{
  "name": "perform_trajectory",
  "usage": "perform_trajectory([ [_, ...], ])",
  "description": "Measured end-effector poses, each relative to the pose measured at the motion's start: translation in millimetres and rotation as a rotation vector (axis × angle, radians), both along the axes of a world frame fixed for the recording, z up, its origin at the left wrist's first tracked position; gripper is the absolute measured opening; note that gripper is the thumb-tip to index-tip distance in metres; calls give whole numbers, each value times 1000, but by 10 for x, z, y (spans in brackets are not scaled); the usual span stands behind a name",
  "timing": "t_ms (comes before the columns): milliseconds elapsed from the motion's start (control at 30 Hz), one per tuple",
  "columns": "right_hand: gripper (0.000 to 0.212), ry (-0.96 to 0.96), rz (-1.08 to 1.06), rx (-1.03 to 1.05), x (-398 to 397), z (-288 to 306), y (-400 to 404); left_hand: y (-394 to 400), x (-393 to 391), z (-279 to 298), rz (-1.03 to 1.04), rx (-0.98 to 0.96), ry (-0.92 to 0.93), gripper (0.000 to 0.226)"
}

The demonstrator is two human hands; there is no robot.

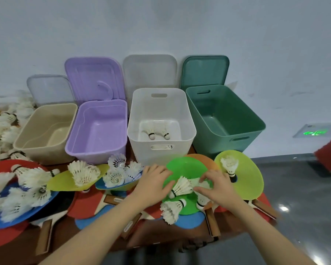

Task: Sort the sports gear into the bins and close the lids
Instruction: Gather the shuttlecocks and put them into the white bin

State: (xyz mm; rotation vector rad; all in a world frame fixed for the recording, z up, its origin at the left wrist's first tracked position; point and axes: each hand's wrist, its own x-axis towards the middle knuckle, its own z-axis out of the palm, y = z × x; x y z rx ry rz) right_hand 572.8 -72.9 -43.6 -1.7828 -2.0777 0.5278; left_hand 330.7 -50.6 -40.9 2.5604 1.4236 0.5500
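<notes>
Both hands work over a bright green disc (185, 167) in the front middle of the table. My left hand (153, 183) grips a white shuttlecock (181, 187) lying on that disc. My right hand (216, 185) pinches a second shuttlecock (198, 182) beside it. Two more shuttlecocks (171, 209) lie at the disc's near edge. Four open bins stand in a row behind: beige (27, 148), purple (84, 150), white (141, 148) with two shuttlecocks (158, 131) inside, and green (218, 142). Their lids lean against the wall.
Several shuttlecocks (84, 173), coloured discs and red table tennis paddles (88, 205) cover the table's left and front. A yellow disc (246, 180) with one upright shuttlecock lies at the right. A heap of shuttlecocks (4, 123) sits far left. Grey floor lies to the right.
</notes>
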Motion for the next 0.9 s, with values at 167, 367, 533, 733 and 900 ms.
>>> perform_trajectory([
  [167, 18, -57, 10, 12, 27, -132, -210, -271, 73, -200, -64, -90, 117, 56],
  [367, 16, 89, -140, 155, -85, -167, -239, -421, 73, -353, -124, -127, 302, 69],
  [533, 16, 146, -161, 198, -177, -173, -282, -452, 19, -443, -93, -223, 319, 51],
  [733, 12, 213, -171, 265, -254, -86, -287, -411, -147, -364, -67, -80, 86, 46],
  [900, 12, 264, -105, 373, -299, 97, -154, -216, -235, -68, -42, 27, -63, 41],
])
